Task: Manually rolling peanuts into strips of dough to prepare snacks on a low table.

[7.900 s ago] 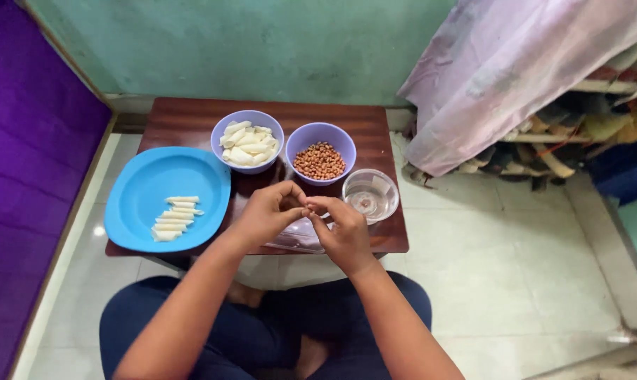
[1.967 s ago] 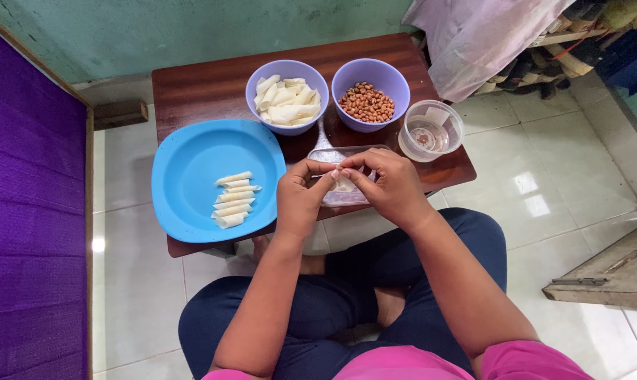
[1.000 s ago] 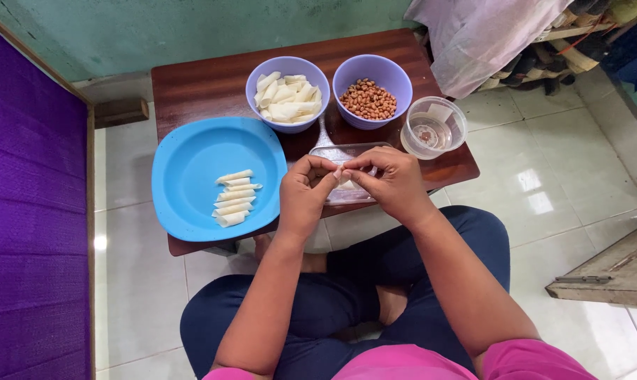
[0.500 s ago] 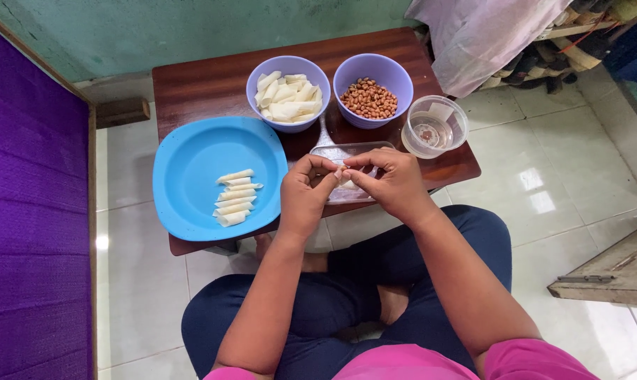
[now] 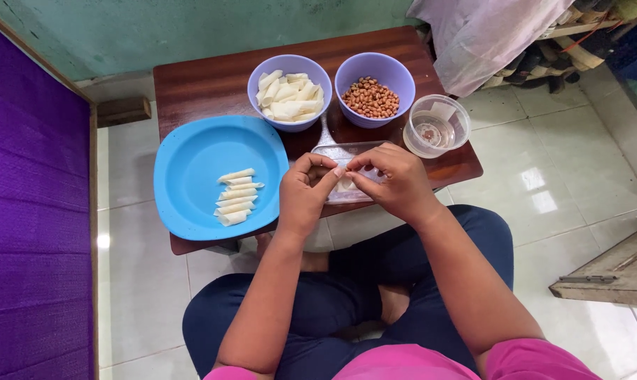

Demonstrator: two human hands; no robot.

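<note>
My left hand [image 5: 306, 191] and my right hand [image 5: 393, 180] meet fingertip to fingertip over a clear flat tray [image 5: 332, 152] at the front of a low wooden table [image 5: 206, 83]. Between the fingers sits a small pale dough piece [image 5: 344, 184], mostly hidden. A blue plate [image 5: 199, 162] on the left carries several rolled pale sticks [image 5: 234, 197]. Behind the hands stand a lilac bowl of pale strips [image 5: 289, 90] and a lilac bowl of peanuts [image 5: 373, 90].
A clear round container of water [image 5: 436, 127] stands at the table's right end. A purple panel [image 5: 30, 211] lines the left side. Cloth [image 5: 487, 35] hangs over a rack at the back right. A wooden board [image 5: 614, 274] lies on the tiled floor.
Both hands stay together over the tray with only small finger movements. Since the oldest frame the view has shifted closer and more directly overhead.
</note>
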